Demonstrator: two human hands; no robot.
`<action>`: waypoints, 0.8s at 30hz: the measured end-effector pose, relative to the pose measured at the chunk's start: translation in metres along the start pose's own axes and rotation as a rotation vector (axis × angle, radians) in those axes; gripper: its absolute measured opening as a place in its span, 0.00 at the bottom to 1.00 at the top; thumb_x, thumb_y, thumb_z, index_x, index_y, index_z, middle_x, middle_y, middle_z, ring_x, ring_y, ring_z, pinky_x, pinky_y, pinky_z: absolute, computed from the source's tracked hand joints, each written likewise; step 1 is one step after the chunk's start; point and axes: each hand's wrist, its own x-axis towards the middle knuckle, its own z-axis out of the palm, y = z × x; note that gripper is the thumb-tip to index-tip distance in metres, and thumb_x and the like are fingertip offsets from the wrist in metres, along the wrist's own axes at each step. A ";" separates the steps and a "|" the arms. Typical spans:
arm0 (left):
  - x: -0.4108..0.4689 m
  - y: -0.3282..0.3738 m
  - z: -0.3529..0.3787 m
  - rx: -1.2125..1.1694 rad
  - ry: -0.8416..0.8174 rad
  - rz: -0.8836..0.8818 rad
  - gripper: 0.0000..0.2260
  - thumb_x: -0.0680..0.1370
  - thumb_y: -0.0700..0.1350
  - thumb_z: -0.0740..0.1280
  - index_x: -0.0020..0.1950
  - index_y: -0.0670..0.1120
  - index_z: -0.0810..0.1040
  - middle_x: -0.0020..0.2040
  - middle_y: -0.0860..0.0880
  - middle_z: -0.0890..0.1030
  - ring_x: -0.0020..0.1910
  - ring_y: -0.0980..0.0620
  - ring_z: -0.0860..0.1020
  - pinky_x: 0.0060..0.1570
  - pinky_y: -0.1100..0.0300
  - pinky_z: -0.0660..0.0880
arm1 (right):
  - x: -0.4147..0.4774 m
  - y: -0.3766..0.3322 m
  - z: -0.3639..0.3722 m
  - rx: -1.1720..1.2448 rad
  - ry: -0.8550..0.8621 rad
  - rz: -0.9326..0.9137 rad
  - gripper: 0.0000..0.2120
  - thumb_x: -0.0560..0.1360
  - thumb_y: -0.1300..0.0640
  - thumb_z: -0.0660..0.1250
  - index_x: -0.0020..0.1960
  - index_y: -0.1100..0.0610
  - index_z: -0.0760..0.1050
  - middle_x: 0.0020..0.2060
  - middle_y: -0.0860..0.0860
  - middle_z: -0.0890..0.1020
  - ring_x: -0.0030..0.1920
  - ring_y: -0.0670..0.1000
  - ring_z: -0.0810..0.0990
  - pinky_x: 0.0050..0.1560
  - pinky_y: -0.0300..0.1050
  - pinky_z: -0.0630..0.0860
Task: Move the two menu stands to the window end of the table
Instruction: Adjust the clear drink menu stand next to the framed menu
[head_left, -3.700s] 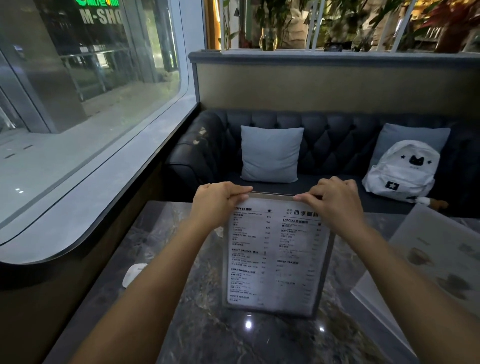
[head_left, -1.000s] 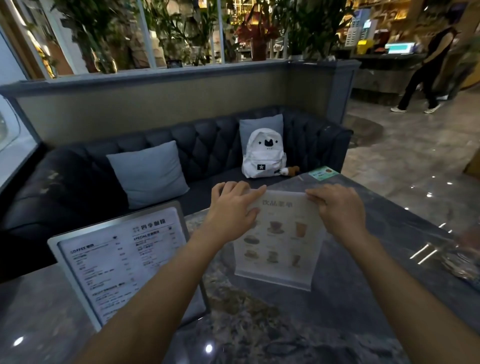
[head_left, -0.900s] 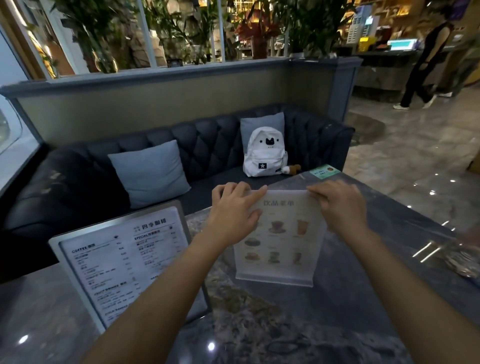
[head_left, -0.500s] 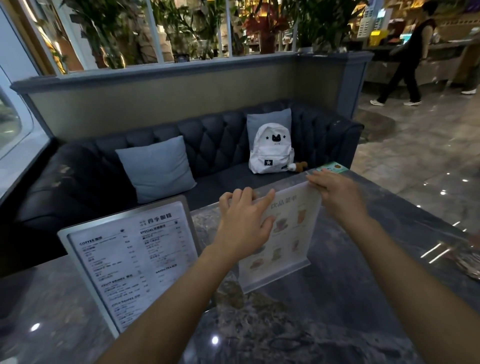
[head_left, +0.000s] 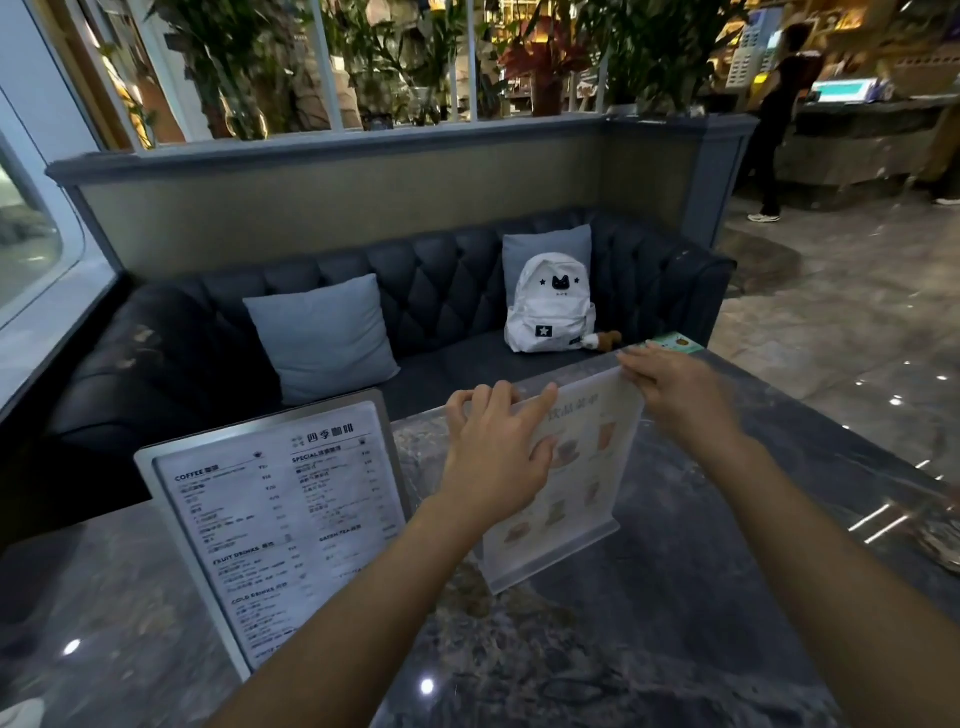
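Note:
A metal-framed menu stand (head_left: 280, 525) with black text stands upright on the dark marble table (head_left: 701, 597), at the left near the window side. To its right stands a clear acrylic menu stand (head_left: 576, 499) with drink pictures, turned at an angle. My left hand (head_left: 493, 452) grips the acrylic stand's top left corner, fingers over its top edge. My right hand (head_left: 670, 389) pinches its top right corner. Whether its base touches the table I cannot tell.
A black tufted sofa (head_left: 426, 291) runs behind the table with a grey cushion (head_left: 322, 338) and a white backpack (head_left: 550, 306). The window (head_left: 26, 244) is at far left. A green card (head_left: 675, 344) lies at the table's far edge. A person (head_left: 779, 119) stands at a counter, back right.
Both hands let go of the metal-framed stand, left at the window side, and took hold of the acrylic stand. It has since turned and moved left toward the framed stand.

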 end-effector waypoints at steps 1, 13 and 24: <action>-0.001 -0.001 -0.001 -0.007 -0.003 0.000 0.21 0.75 0.50 0.62 0.68 0.53 0.65 0.53 0.45 0.73 0.55 0.45 0.69 0.61 0.48 0.54 | -0.001 0.000 -0.001 -0.035 -0.004 -0.022 0.14 0.75 0.64 0.61 0.60 0.60 0.74 0.63 0.57 0.76 0.66 0.56 0.71 0.66 0.54 0.66; -0.009 -0.042 -0.034 -0.035 0.090 -0.058 0.19 0.75 0.53 0.62 0.65 0.51 0.70 0.58 0.46 0.75 0.58 0.47 0.70 0.59 0.53 0.57 | 0.001 -0.055 -0.011 -0.061 0.082 -0.144 0.14 0.74 0.53 0.62 0.58 0.57 0.75 0.55 0.54 0.81 0.55 0.56 0.76 0.53 0.52 0.67; -0.056 -0.132 -0.101 0.108 0.229 -0.289 0.17 0.73 0.50 0.67 0.62 0.48 0.74 0.56 0.43 0.78 0.57 0.43 0.73 0.59 0.50 0.61 | 0.007 -0.167 0.035 0.061 0.002 -0.385 0.16 0.75 0.52 0.63 0.59 0.59 0.74 0.56 0.57 0.80 0.55 0.58 0.76 0.56 0.57 0.72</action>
